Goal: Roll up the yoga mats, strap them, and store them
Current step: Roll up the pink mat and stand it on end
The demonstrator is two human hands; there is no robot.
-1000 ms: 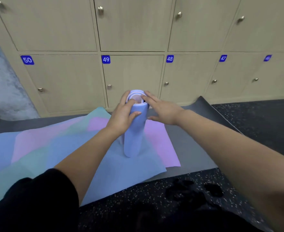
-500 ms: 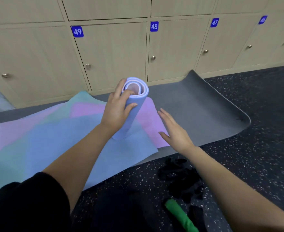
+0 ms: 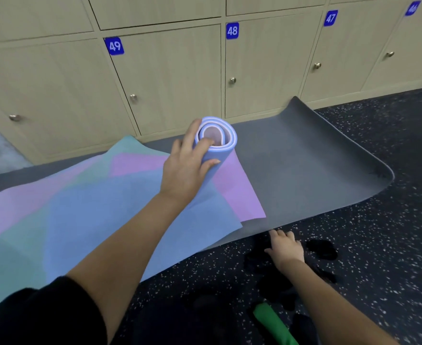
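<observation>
The rolled mat (image 3: 228, 146) stands on end on the flat coloured mat (image 3: 80, 207), near the lockers (image 3: 170, 83). Your left hand (image 3: 187, 168) grips its top, thumb outside, one finger hooked inside. Your right hand (image 3: 285, 249) reaches down to black straps (image 3: 321, 249) on the floor (image 3: 379, 245); you cannot tell whether its fingers hold one. Held one-handed, the unstrapped roll could loosen or tip.

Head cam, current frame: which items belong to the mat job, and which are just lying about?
Job:
- rolled blue mat, upright in left hand
- flat pastel mat
- grey mat
- black strap-like pieces by right hand

Lying about:
- green object, purpose unclear
- numbered lockers, shut, maybe storage
</observation>
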